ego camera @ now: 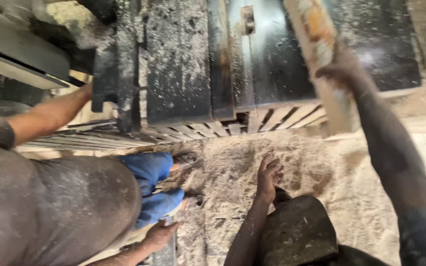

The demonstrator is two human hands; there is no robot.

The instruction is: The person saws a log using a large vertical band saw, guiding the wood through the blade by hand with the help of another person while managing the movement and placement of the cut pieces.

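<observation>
Right hand (341,66) is clamping a wooden plank (321,59) over the sawdust-covered machine table (178,64); left hand (269,175) is hanging open, holding nothing. Plank looks stiff, rough, moderately heavy (gripping mid-length seems best).

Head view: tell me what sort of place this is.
Probably a sawmill or woodworking shop. Sawdust covers the floor, a dark metal machine table is dusted with it, and the right hand holds a rough wooden plank.

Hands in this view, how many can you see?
3: the right hand gripping a pale wooden plank at upper right, the left hand hanging at centre, a co-worker's hand at bottom. Others may be hidden.
</observation>
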